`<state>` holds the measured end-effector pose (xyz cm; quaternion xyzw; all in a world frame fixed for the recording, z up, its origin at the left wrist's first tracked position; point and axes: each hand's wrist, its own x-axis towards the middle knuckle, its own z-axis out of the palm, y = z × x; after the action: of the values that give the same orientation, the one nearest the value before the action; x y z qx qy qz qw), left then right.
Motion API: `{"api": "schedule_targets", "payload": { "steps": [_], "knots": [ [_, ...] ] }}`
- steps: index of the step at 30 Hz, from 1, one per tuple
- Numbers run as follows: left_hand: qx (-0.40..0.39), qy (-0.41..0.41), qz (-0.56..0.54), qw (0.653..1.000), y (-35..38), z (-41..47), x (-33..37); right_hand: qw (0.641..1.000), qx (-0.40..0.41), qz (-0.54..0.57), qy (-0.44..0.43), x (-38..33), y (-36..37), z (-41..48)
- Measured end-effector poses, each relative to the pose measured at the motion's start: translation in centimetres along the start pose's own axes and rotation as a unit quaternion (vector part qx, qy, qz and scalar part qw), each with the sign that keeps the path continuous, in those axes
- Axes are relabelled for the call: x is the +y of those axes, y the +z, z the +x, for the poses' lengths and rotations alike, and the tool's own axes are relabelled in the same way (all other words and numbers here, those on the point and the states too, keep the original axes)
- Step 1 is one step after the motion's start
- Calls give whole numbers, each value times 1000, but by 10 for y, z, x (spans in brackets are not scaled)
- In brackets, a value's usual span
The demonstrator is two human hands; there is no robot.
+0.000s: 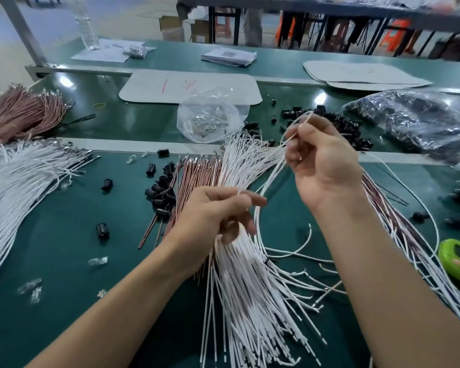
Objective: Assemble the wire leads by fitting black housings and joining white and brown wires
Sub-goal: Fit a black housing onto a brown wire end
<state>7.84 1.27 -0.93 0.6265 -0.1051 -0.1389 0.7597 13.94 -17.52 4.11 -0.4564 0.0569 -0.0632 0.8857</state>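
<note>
The left hand (pixel 218 208) and the right hand (pixel 322 160) were held apart above the green bench (pixel 64 235), each pinched on a white wire (pixel 270 179) that curved between them; whether it was one wire or two could not be told. One end was raised past the right fingertips, the other nipped at the left thumb. No housing was seen in either hand. Beneath lay the fanned white wires (pixel 250 288), with the brown wires (pixel 191 176) just beside them and loose black housings (pixel 161 192) scattered to the left and heaped beyond the right hand. The step in hand was judged to be the picking out of a single lead from the bundle. For the next move, a housing would probably have to be taken up and the wire's terminal end lined up squarely with its bore.
</note>
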Motion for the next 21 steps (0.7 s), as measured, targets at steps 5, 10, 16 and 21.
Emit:
{"api": "schedule_targets", "payload": {
  "steps": [5, 10, 16, 21],
  "knots": [
    [-4, 19, -12, 1000, -11, -1, 6, 961, -67, -254, 87, -2, -3, 9],
    [8, 4, 20, 1000, -11, 4, 1, 932, -98, -341, 65, -1, -6, 12],
    [63, -14, 38, 997, -10, 7, -3, 990, -16, -111, -80, 1, -11, 13],
    [90, 1, 92, 992, -8, 7, -2, 995, -57, 7, -78, -8, -19, 19]
  ]
}}
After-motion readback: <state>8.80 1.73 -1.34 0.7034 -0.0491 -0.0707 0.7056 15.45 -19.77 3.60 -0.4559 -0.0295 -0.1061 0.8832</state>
